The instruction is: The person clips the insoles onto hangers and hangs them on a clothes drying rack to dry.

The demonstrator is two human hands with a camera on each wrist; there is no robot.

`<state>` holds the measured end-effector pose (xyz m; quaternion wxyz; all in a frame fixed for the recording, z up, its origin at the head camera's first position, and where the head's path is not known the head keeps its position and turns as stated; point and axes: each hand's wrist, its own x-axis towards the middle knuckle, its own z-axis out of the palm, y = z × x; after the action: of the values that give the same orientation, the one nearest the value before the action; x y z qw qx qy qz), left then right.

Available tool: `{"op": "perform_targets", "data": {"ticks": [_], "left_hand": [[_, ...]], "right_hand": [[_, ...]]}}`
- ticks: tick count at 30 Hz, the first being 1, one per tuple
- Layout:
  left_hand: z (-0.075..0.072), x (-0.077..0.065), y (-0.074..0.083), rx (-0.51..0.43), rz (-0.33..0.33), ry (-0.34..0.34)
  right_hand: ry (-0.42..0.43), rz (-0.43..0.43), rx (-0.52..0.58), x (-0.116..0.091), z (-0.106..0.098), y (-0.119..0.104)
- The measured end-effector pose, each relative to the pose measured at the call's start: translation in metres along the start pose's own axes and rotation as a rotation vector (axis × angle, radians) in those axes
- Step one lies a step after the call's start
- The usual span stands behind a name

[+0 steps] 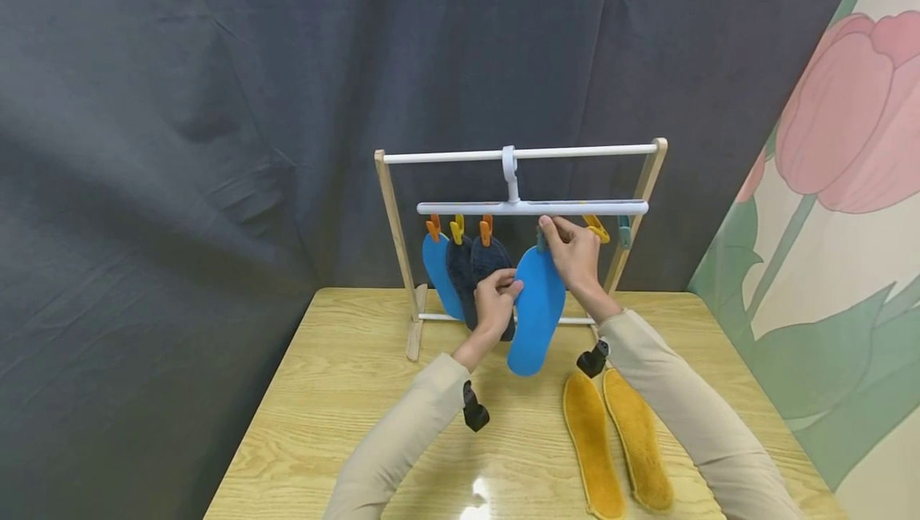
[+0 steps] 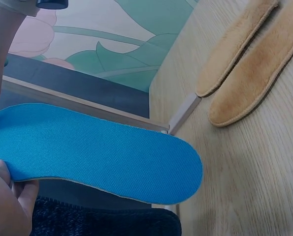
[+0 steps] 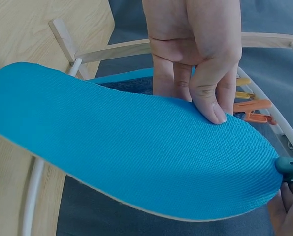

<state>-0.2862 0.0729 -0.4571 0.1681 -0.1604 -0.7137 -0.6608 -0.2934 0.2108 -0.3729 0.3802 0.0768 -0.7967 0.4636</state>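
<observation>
A blue insole hangs toe down in front of the hanger, its upper end in the jaws of a teal clip. My left hand pinches the insole's left edge, the thumb on its face and the other fingers behind. Up at the top end, my right hand grips the teal clip between thumb and fingers. Left of it, a second blue insole and two dark fuzzy insoles hang from orange and yellow clips.
A wooden rack with white bars carries the hanger. To the right on the hanger are a yellow clip and another teal clip. Two mustard fuzzy insoles lie on the wooden table. Behind is a dark curtain.
</observation>
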Motion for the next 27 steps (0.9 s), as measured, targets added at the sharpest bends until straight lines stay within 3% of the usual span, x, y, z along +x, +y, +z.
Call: {"op": "perform_targets", "data": {"ticks": [13,20,27], "left_hand": [[-0.0031,0.0017,-0.0046,0.006,-0.003,0.019],[-0.0036,0.0022,-0.0036,0.004,-0.015,0.013],[-0.0032,-0.0007,-0.0041,0.004,-0.031,0.015]], "right_hand": [[-0.001,0.01,0.028,-0.0042,0.0082,0.0054],[-0.018,0.088,0.079,-0.0061,0.0069,0.002],[-0.022,0.111,0.073,-0.0073,0.0054,0.0012]]}}
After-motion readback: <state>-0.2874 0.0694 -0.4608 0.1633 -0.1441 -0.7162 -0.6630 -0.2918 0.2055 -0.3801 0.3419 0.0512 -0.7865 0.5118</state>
